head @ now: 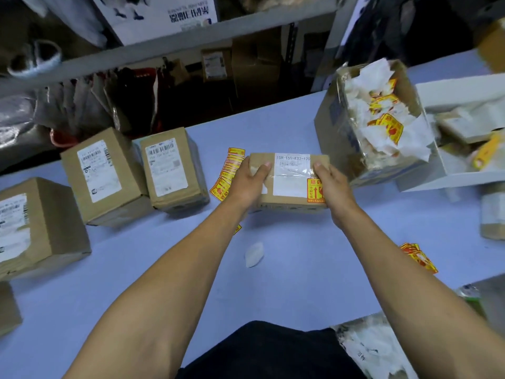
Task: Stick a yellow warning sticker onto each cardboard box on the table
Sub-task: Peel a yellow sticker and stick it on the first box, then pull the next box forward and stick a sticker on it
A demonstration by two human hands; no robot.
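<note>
A small cardboard box [289, 170] with a white shipping label sits mid-table, gripped on both sides. My left hand [250, 181] holds its left end and my right hand [329, 184] holds its right end. A yellow warning sticker [314, 190] is stuck on its lower right corner, partly under my right hand. A fanned stack of yellow stickers [228, 173] lies just left of the box. Three labelled boxes stand at the left: one [175, 173], one [102, 173], and one [35, 228]. None of them shows a yellow sticker.
An open carton [382, 119] full of peeled backing paper and sticker scraps stands at the right. More yellow stickers [419, 257] lie at the right front. A crumpled white scrap [254, 254] rests on the blue table [273, 291]. Shelving runs behind.
</note>
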